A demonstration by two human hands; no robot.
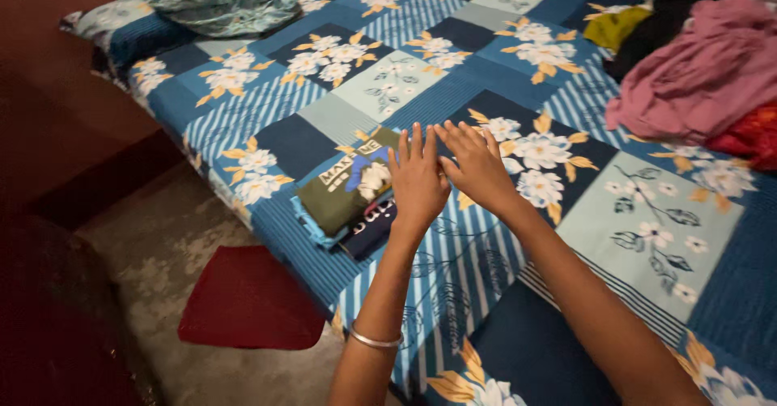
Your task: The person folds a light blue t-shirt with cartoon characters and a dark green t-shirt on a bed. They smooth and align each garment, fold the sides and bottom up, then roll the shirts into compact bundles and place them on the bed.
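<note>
My left hand (417,181) is raised flat over the bed with fingers spread, holding nothing. My right hand (476,163) hovers beside it, fingers apart and also empty; their fingertips nearly meet. Just left of my left hand lies a small stack of folded clothes (348,191): an olive printed shirt on top, a light blue piece under it and a dark piece at the bottom. A silver bangle (374,340) circles my left wrist. The stack sits near the front edge of the bed, on a blue patchwork bedsheet (380,82) with floral squares.
A pile of pink, red and dark clothes (700,74) lies at the bed's far right. A crumpled grey-green cloth (218,1) rests on a pillow at the upper left. A red mat (247,297) lies on the concrete floor beside the bed.
</note>
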